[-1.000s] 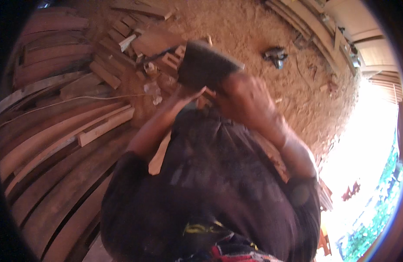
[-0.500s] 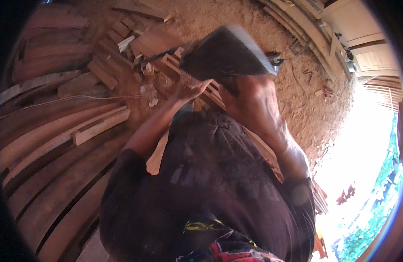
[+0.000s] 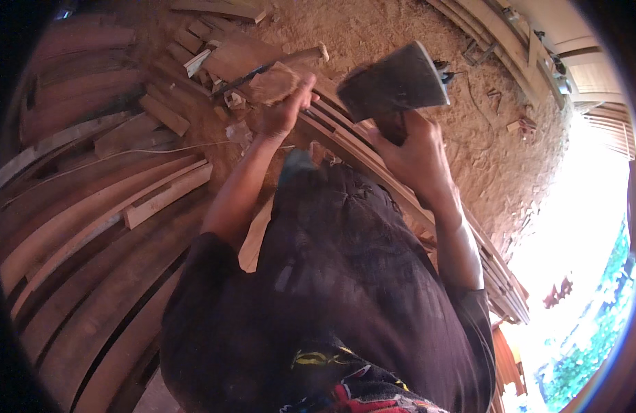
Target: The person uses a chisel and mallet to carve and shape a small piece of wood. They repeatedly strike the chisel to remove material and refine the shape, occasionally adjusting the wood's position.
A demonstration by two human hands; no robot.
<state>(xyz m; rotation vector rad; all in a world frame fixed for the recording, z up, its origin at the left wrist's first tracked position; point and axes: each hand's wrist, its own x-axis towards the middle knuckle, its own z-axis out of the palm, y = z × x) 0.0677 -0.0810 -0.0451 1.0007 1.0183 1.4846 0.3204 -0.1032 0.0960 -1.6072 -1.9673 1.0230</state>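
My right hand (image 3: 414, 151) is closed round the short handle of a hatchet (image 3: 390, 82). Its broad dark head is raised, with a pale cutting edge toward the right. To its left, my left hand (image 3: 287, 113) has its fingers curled at a rough, tan piece of wood (image 3: 273, 84), which it seems to grip. The hand hides part of the wood, and the hatchet head is apart from it. Below both hands, long wooden strips (image 3: 363, 148) run diagonally from upper left to lower right.
Stacked boards (image 3: 91, 199) fill the left side. Offcuts (image 3: 194, 41) and a flat board (image 3: 242, 51) lie at the upper left, beside a thin dark bar (image 3: 239, 82). Brown dirt floor (image 3: 497, 144) spreads to the right, with planks (image 3: 483, 34) at the upper right.
The hatchet, blurred half a second ago, has moved right and shows more sharply. My left hand has moved up and away from it, and the tan wood now shows beside that hand.
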